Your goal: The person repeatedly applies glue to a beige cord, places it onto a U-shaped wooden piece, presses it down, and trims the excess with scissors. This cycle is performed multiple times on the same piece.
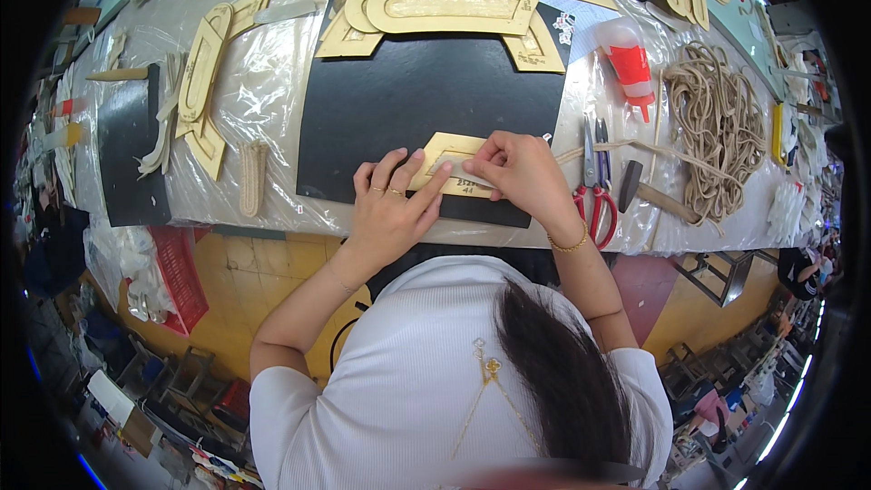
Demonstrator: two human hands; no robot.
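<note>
At the near edge of the black mat [408, 109] lies a pale yellow flat template [450, 143] with a cut-out slot and handwritten marks. My left hand [392, 204] rests on its left side, fingers spread and stretched out, with fingertips at a thin whitish strip [465, 172] in the slot. Thumb and fingers of my right hand [522, 172] are pinched together at the strip's right end. What lies right between those fingertips is partly hidden. Farther back on the mat, several more yellow templates [454, 6] are stacked.
Right of the mat are red-handled scissors [599, 209], a hammer [658, 197], a red-and-white squeeze bottle [628, 68] and coiled beige cord [717, 127]. To the left lie more templates [201, 82], a woven beige piece [253, 180] and a smaller dark mat [132, 150].
</note>
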